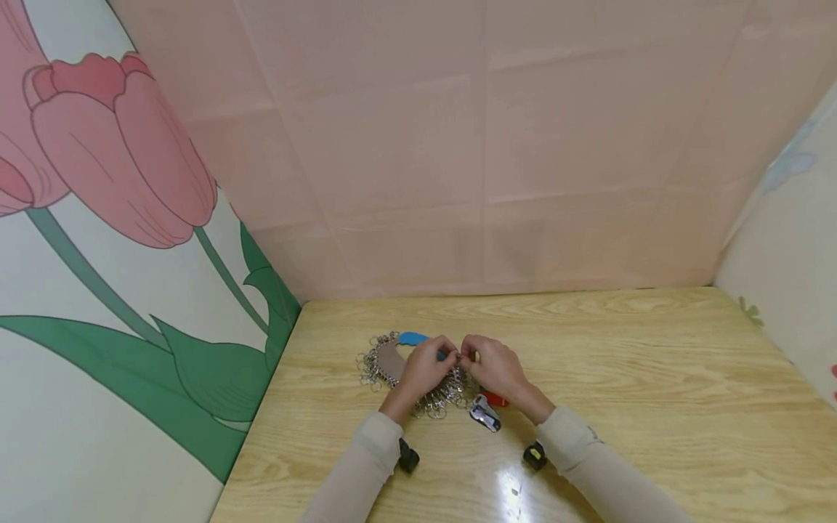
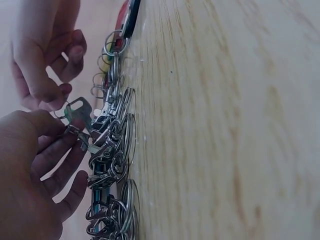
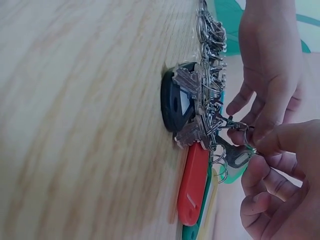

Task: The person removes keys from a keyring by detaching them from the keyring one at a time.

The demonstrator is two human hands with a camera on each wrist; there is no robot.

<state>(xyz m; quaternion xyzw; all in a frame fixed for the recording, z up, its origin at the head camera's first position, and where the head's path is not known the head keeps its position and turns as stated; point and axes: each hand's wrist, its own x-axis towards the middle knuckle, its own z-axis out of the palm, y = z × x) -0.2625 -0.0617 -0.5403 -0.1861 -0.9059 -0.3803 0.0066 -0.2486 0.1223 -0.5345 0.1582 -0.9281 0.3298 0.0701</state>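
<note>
Nearest: pale sleeves (image 1: 356,468) come in over the near side of the surface (image 1: 654,378), a black wrist device (image 1: 408,459) under the left cuff, a second black device (image 1: 535,456) under the right. White glare (image 1: 512,497) on the wood between the forearms.

Next out, left of the surface's middle: a black tag (image 1: 485,414) with a silvery face and toothed metal keys (image 3: 186,80) against it, lying flat. Just beyond, partly under the right wrist, a red tag (image 1: 495,398). Right wrist view adds a green tag (image 3: 190,232) and a yellow tag (image 3: 207,206) beside the red.

Beyond the tags, both hands meet above the surface, nearer its left edge than its right. Left hand (image 1: 426,365): thumb and finger closed on a small metal ring (image 3: 246,136) with a clasp attached; other fingers loose. Right hand (image 1: 498,367): thumb and forefinger pinched at the same ring; exact contact hidden by the fingertips. A key (image 3: 235,156) hangs at the pinch, its bow close to the right fingertips.

Under and left of the hands: a crowd of metal rings and clasps (image 1: 439,399) fringing a curved grey-brown band (image 1: 390,361). Blue piece (image 1: 413,338) on the band's far side, toward the surface's far edge.

Farthest: creased pink sheet (image 1: 405,160) along the far edge; tulip-painted wall (image 1: 118,160) along the left edge; pale wall (image 1: 791,269) along the right.
</note>
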